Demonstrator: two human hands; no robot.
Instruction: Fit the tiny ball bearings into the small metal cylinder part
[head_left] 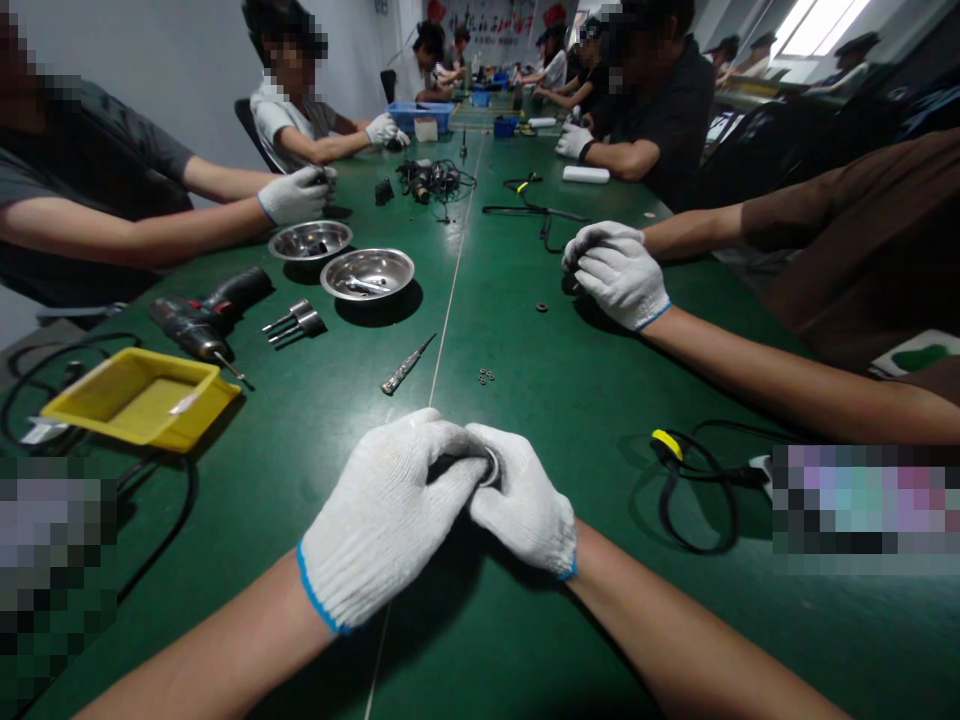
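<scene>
My left hand (pixel 394 510) and my right hand (pixel 525 500), both in white knit gloves with blue cuffs, meet above the green table (pixel 600 600). Between their fingertips they pinch a small metal ring (pixel 491 468); most of it is hidden by the gloves, so I cannot tell whether it belongs to a larger part. Just beyond my hands lie several small nuts or washers (pixel 486 377). A screwdriver (pixel 407 366) with a clear handle rests to the left of them, its tip pointing away from me.
On the left are a yellow bin (pixel 142 400), a cordless drill (pixel 206 315), a metal part with prongs (pixel 298 322) and two steel bowls (pixel 367 275). A black cable (pixel 701 500) loops at right. Co-workers' gloved hands (pixel 619 270) work along both sides; tangled wires (pixel 435 182) lie farther back.
</scene>
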